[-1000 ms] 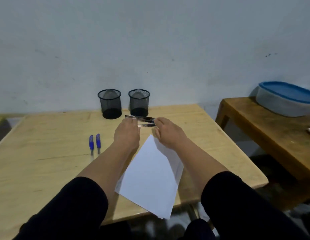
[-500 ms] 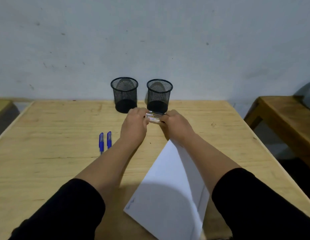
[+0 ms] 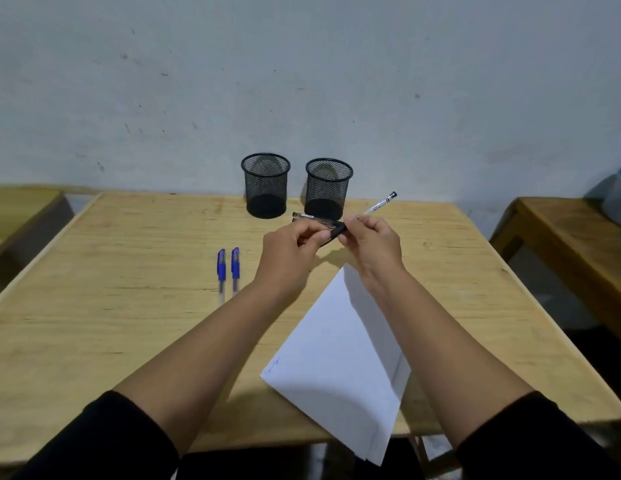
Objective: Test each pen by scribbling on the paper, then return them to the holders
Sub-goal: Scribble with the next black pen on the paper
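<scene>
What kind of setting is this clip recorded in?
Probably a plain room set up as a desk workspace: a bare wooden table against a scuffed pale wall, with two mesh pen holders, pens and a paper sheet.

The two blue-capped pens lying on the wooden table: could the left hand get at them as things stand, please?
Probably not right away: the two blue-capped pens lie unobstructed just beside the left hand, but it is already gripping black pens.

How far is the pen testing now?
Early stage. The paper bears one small blue scribble. The right hand holds a black pen, the left hand its cap. Both mesh holders stand empty; two blue pens lie capped.
</scene>
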The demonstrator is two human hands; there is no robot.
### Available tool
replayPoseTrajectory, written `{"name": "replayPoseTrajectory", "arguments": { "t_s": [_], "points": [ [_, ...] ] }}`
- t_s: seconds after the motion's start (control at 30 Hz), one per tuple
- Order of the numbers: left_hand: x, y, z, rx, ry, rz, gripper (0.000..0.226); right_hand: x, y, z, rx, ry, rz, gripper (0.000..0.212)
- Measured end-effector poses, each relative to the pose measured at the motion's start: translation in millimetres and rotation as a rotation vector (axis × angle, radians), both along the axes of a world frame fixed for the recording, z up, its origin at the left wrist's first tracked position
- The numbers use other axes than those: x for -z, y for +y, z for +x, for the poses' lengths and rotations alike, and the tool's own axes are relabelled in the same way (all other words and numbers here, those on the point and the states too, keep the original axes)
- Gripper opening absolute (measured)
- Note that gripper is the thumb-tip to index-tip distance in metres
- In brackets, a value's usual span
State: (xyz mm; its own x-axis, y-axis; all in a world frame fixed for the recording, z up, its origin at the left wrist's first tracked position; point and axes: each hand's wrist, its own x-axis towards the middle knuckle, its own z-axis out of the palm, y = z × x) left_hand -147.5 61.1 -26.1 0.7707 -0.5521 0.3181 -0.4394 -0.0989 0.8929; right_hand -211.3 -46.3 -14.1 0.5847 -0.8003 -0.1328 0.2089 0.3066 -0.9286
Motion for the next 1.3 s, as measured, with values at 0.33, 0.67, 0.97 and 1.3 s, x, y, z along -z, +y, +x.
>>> {"name": "replayPoseTrajectory", "arguments": {
  "t_s": [0.33,0.67,0.97,1.3],
  "points": [
    [-1.8,18.2,-9.5,0.017,-0.098,0.004,0.008,-0.4,21.1,-24.5,-0.275,0.079,-0.137,0.015],
    [0.5,57.1,24.4,-0.094,-0.126,0.374,0.008,-9.2,-13.9,-61.0,-0.124,0.165,-0.214,0.013],
    [32.8,48.7,1.9,-0.026,-0.261,0.581,0.014,12.9,14.7,-61.9,-0.255,0.188,-0.193,0.010],
    [28.2,116.2,-50.8,-0.045,-0.274,0.473,0.016,15.8,59.1,-82.7,-0.403,0.270,-0.378,0.021]
  ]
}}
